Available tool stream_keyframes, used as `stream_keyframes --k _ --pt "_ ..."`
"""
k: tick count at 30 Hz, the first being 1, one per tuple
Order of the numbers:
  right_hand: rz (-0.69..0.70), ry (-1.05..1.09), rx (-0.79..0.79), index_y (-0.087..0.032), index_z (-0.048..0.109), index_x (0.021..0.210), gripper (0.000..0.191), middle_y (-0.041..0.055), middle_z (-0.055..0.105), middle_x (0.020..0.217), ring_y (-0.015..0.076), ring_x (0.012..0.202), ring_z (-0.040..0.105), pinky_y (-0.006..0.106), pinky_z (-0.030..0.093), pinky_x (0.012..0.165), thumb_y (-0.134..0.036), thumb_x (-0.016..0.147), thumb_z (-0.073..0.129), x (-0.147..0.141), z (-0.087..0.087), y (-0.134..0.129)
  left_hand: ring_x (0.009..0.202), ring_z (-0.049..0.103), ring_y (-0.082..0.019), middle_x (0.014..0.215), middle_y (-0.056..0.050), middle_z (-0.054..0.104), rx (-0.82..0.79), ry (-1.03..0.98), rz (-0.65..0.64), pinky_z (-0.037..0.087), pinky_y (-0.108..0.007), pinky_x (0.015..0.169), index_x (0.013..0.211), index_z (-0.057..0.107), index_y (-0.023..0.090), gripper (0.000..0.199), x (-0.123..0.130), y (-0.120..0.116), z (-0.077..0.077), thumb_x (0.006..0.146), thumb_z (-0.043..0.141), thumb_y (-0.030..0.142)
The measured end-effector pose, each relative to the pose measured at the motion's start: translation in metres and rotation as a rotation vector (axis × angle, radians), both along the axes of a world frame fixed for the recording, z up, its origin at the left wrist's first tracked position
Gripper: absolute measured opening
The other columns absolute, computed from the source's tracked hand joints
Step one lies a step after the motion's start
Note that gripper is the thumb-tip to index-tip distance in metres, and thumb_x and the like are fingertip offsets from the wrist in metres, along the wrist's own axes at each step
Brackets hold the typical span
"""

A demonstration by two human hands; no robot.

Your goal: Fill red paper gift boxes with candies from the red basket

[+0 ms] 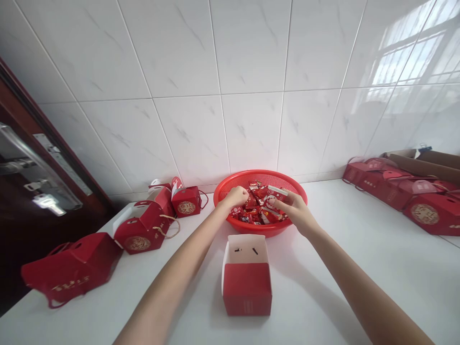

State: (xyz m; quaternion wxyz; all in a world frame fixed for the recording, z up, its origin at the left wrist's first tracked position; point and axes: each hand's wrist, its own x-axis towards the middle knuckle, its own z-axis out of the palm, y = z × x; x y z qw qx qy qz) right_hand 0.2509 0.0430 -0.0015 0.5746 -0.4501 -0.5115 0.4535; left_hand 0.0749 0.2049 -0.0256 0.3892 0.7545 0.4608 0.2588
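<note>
A red plastic basket (260,230) holds many small red wrapped packets (251,215) near the wall. Over its left side is my left hand (237,196), its fingers curled closed; what they hold, if anything, is hidden. My right hand (295,211) is at the basket's right side, thumb and fingers closed on a red and white packet (275,194). In front of the basket stands a red box (247,287) with its top open and a white inner flap raised, showing two slots. Neither hand touches the box.
Several red gift boxes (138,239) with cord handles stand at the left. More red boxes (388,191) line the right, beside a brown carton (427,163). A tiled wall (251,129) rises behind the white table (316,287). A dark door with keys (46,201) is at far left.
</note>
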Motion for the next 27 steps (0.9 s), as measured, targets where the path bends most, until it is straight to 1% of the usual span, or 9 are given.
stream_keyframes --k 3,6,9,12,15,18,21,24,27 --pt "0.007 -0.007 0.011 -0.019 0.072 0.104 0.046 0.0078 0.077 0.1 0.0284 0.093 0.073 0.041 0.061 0.08 -0.052 0.074 0.083 0.0 0.0 0.001 0.086 0.067 -0.017 0.104 -0.006 0.069 -0.016 0.134 -0.029 0.058 -0.033 0.076 0.107 0.067 0.016 0.024 0.0 0.013 0.001 0.098 0.064 0.038" --pt "-0.004 -0.023 0.025 -0.019 0.071 0.105 0.047 0.0076 0.076 0.1 0.0281 0.095 0.072 0.04 0.061 0.081 -0.054 0.075 0.082 0.0 0.0 0.001 0.093 0.068 -0.018 0.112 -0.007 0.069 -0.028 0.256 -0.065 0.059 -0.035 0.08 0.114 0.066 0.017 0.024 0.002 0.027 0.005 0.099 0.065 0.036" --pt "-0.009 -0.032 0.026 -0.019 0.071 0.106 0.047 0.0077 0.075 0.102 0.0281 0.096 0.072 0.039 0.061 0.081 -0.054 0.075 0.082 0.0 -0.001 0.001 0.092 0.069 -0.019 0.108 -0.006 0.069 -0.031 0.36 -0.121 0.059 -0.035 0.08 0.111 0.067 0.016 0.022 0.004 0.037 0.006 0.097 0.067 0.034" --pt "-0.003 -0.039 0.024 -0.019 0.071 0.106 0.047 0.0075 0.075 0.101 0.0279 0.096 0.072 0.039 0.06 0.081 -0.054 0.076 0.081 0.0 -0.001 0.001 0.084 0.068 -0.017 0.097 -0.004 0.07 -0.011 0.413 -0.191 0.058 -0.033 0.076 0.1 0.069 0.015 0.017 0.006 0.038 0.005 0.095 0.069 0.032" --pt "-0.003 -0.028 0.01 -0.019 0.071 0.105 0.046 0.0067 0.075 0.098 0.0282 0.095 0.072 0.039 0.06 0.08 -0.053 0.075 0.082 -0.001 -0.001 0.0 0.077 0.065 -0.015 0.084 0.0 0.072 0.019 0.404 -0.257 0.054 -0.027 0.074 0.091 0.074 0.019 0.007 0.005 0.034 0.004 0.086 0.07 0.019" --pt "0.0 -0.02 -0.013 -0.02 0.071 0.105 0.046 0.0059 0.075 0.095 0.0285 0.092 0.073 0.039 0.061 0.077 -0.052 0.074 0.083 -0.002 0.0 0.0 0.076 0.067 -0.016 0.08 0.003 0.075 0.026 0.368 -0.307 0.051 -0.023 0.072 0.091 0.079 0.022 0.03 0.005 0.029 0.003 0.074 0.058 0.007" --pt "-0.003 -0.031 -0.007 -0.02 0.072 0.104 0.045 0.0065 0.076 0.098 0.029 0.094 0.073 0.04 0.06 0.079 -0.052 0.074 0.083 -0.001 -0.001 0.0 0.081 0.069 -0.018 0.083 0.002 0.076 0.032 0.344 -0.33 0.051 -0.023 0.071 0.093 0.079 0.019 0.041 0.006 0.028 0.004 0.066 0.051 0.005" --pt "-0.012 -0.053 0.008 -0.02 0.072 0.104 0.045 0.0072 0.076 0.1 0.0291 0.095 0.073 0.041 0.06 0.081 -0.052 0.074 0.082 0.0 -0.002 0.0 0.085 0.07 -0.019 0.088 0.0 0.077 0.048 0.354 -0.324 0.052 -0.024 0.073 0.093 0.079 0.018 0.042 0.006 0.029 0.005 0.063 0.052 0.005" --pt "-0.004 -0.059 0.007 -0.019 0.072 0.105 0.046 0.0079 0.076 0.102 0.0286 0.094 0.072 0.04 0.06 0.08 -0.053 0.075 0.082 0.0 -0.003 0.0 0.085 0.07 -0.022 0.086 -0.003 0.076 0.065 0.431 -0.295 0.051 -0.026 0.075 0.081 0.077 0.018 0.029 0.006 0.03 0.004 0.061 0.059 0.006"
